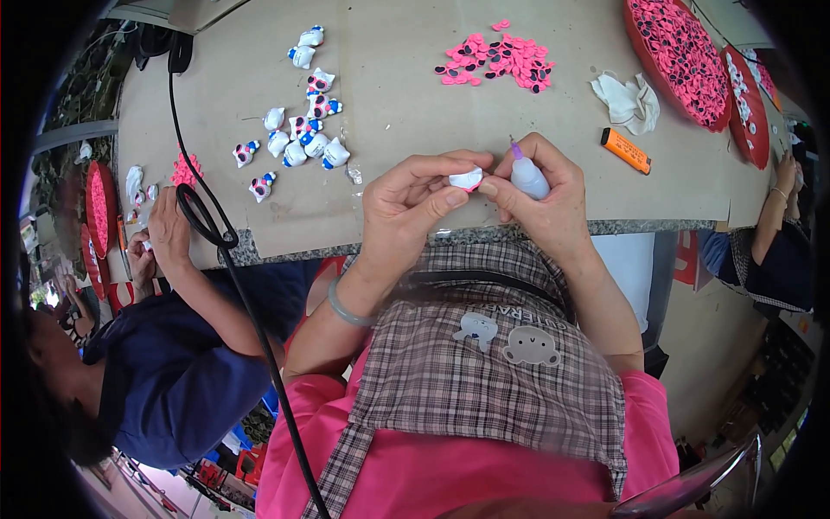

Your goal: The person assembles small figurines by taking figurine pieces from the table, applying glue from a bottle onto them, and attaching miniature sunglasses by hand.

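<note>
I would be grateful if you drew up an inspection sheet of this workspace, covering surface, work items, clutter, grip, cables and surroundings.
Surface: tan-covered table, with a speckled front edge.
Work items: small white-and-blue figures grouped left of centre, several bearing pink-and-dark pieces; a loose pink pile; a red bowl of similar pink pieces, upper right.
Clutter: crumpled white cloth; orange-and-black object, exact kind unclear.
Grip: left hand holds a small white-and-pink piece; right hand holds a purple-tipped bottle.
Cables: black cable, looped, crosses the view's left side; contact with the table unclear.
Surroundings: co-worker in dark blue at left; another person's arm at right.
</note>
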